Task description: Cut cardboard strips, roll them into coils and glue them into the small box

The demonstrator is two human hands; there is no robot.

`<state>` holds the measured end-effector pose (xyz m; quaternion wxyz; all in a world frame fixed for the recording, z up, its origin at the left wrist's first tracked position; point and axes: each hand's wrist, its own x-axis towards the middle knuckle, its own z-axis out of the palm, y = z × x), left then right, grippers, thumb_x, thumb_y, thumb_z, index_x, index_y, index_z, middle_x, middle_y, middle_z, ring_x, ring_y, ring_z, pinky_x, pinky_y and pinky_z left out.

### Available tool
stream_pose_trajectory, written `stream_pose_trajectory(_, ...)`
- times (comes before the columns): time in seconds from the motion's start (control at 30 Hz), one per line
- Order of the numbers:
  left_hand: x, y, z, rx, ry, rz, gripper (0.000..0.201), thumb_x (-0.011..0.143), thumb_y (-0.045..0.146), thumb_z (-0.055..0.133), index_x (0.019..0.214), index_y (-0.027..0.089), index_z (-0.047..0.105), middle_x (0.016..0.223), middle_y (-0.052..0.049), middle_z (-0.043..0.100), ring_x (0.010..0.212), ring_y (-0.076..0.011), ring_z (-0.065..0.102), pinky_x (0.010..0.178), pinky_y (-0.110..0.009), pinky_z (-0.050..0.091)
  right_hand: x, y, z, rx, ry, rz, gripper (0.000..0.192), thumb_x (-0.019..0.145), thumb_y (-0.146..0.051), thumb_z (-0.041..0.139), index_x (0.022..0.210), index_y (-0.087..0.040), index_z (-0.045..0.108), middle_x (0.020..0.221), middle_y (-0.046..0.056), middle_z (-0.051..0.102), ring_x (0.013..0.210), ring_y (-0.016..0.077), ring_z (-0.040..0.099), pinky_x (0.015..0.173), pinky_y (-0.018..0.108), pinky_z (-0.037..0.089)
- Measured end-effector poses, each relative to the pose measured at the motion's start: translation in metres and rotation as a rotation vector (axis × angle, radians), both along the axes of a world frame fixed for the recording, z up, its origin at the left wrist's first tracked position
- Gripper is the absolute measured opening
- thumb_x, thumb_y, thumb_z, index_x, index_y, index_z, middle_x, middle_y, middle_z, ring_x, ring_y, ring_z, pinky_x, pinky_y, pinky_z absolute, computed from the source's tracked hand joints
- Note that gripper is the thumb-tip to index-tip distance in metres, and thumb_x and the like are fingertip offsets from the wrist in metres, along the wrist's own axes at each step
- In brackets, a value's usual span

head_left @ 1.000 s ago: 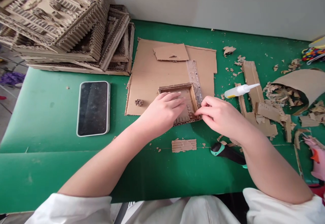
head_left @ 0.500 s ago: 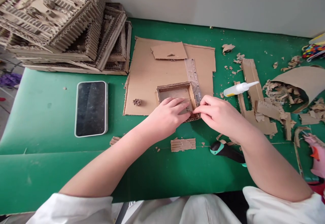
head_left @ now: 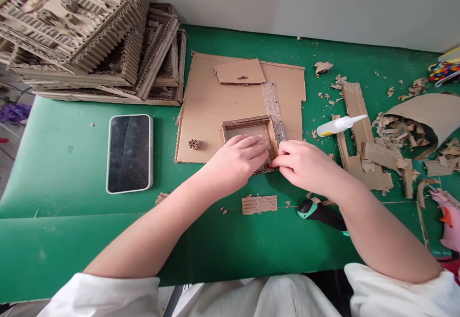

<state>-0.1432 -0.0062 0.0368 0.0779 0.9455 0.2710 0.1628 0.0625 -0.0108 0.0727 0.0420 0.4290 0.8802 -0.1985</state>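
Note:
A small square cardboard frame (head_left: 247, 125) with corrugated walls lies on a flat cardboard sheet (head_left: 208, 106). My left hand (head_left: 235, 161) rests over the frame's near half, fingers pressed down inside it. My right hand (head_left: 305, 164) pinches the frame's near right corner, fingertips meeting those of the left hand. The near wall of the frame is hidden under both hands. A clear ruler (head_left: 272, 104) lies along the frame's right side.
A phone (head_left: 130, 152) lies at the left. Stacked cardboard frames (head_left: 89, 39) fill the back left. A glue bottle (head_left: 339, 124), cardboard strips and scraps (head_left: 373, 159) lie at the right. A utility knife (head_left: 319, 214) and a corrugated piece (head_left: 259, 204) lie near me.
My right hand has shifted slightly left and closer onto the frame's corner. My left hand's fingers have slid a little across the inside of the frame.

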Motion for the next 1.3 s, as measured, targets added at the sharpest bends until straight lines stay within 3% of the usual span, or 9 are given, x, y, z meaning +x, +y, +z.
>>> stream_pose_trajectory(0.63, 0.004, -0.003, -0.007, -0.002, 0.008, -0.016, 0.030, 0.091, 0.008, 0.039, 0.107, 0.011, 0.065, 0.121, -0.012, 0.064, 0.119, -0.0266, 0.054, 0.094, -0.042, 0.048, -0.011, 0.004, -0.001, -0.049, -0.106, 0.001, 0.030, 0.086, -0.011, 0.041, 0.079, -0.017, 0.069, 0.079, 0.006, 0.058, 0.076, 0.0162, 0.052, 0.072, 0.030, 0.038)
stream_pose_trajectory(0.9, 0.004, -0.001, -0.007, 0.034, -0.037, -0.015, 0.034, 0.090, 0.005, 0.037, 0.112, 0.008, 0.062, 0.121, -0.012, 0.064, 0.117, -0.0252, 0.056, 0.094, -0.040, 0.050, 0.004, -0.001, -0.003, 0.073, 0.096, -0.058, 0.030, 0.086, -0.011, 0.042, 0.088, -0.016, 0.072, 0.077, 0.005, 0.058, 0.079, 0.0167, 0.053, 0.073, 0.029, 0.040)
stream_pose_trajectory(1.13, 0.005, -0.002, -0.009, 0.045, -0.007, -0.029, 0.033, 0.089, 0.005, 0.038, 0.109, 0.009, 0.064, 0.120, -0.011, 0.065, 0.117, -0.0266, 0.057, 0.093, -0.041, 0.051, -0.005, -0.002, -0.003, 0.002, -0.064, -0.011, 0.030, 0.085, -0.011, 0.045, 0.086, -0.018, 0.074, 0.078, 0.007, 0.059, 0.080, 0.0185, 0.051, 0.074, 0.033, 0.038)
stream_pose_trajectory(1.3, 0.004, -0.002, -0.007, 0.035, -0.001, -0.029, 0.033, 0.089, 0.005, 0.038, 0.109, 0.010, 0.064, 0.120, -0.011, 0.065, 0.117, -0.0259, 0.057, 0.094, -0.042, 0.051, -0.005, -0.001, -0.004, 0.000, -0.042, -0.018, 0.030, 0.085, -0.012, 0.044, 0.087, -0.018, 0.074, 0.077, 0.006, 0.059, 0.079, 0.0179, 0.051, 0.075, 0.033, 0.038)
